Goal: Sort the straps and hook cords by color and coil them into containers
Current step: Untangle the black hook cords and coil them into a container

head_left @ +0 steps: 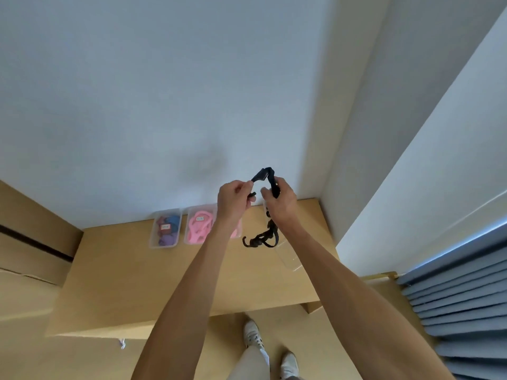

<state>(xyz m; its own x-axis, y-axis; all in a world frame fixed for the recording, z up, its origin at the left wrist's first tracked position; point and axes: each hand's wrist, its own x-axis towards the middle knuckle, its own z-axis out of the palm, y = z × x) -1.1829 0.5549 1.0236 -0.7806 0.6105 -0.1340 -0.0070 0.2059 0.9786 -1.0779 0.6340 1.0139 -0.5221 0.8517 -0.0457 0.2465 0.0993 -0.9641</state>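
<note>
Coiling seems underway: both hands, left hand (233, 197) and right hand (279, 200), pinch a black strap (264, 175) mid-frame, next tucking it into the clear box (288, 256) at centre right on the worktop (115, 270).

I see a pale wall (164, 91) behind the light wooden surface (123, 270), wood-toned floor (82, 360) below, and blue pleated curtains (461, 297) on the right with daylight along their top edge.
</note>
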